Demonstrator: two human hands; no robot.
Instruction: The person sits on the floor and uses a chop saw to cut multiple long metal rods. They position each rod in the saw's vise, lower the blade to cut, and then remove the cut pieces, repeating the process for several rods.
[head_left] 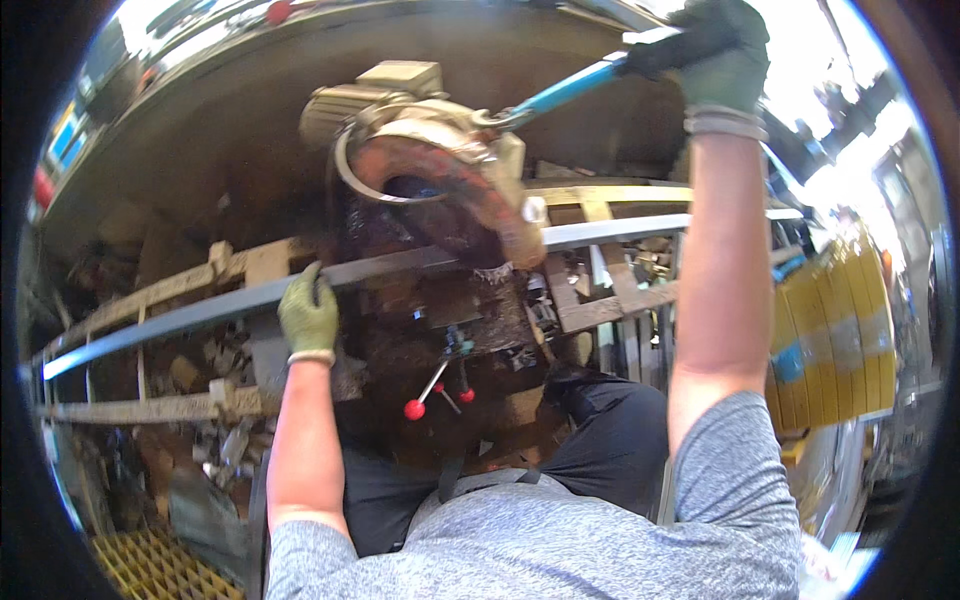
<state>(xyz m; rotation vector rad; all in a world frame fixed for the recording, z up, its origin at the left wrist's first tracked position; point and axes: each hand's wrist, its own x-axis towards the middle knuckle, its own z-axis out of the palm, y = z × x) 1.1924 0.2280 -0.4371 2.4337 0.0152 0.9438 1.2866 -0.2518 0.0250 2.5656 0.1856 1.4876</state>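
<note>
A long grey metal bar runs across in front of me and passes under a cut-off saw with a beige motor and a round guard. My left hand, in a yellow-green glove, is closed over the bar left of the saw; its fingertips are partly hidden. Up at the right, my right hand, in a green and black glove, grips the saw's blue lever handle near its end. The blade is mostly hidden by the guard, and the saw head is slightly blurred.
Below the saw, a clamp has levers with red ball knobs. Wooden rails flank the saw on the left, with scraps among them. A slatted pallet frame lies right of the saw. Farther right stands a yellow taped bundle. Yellow grating lies at lower left.
</note>
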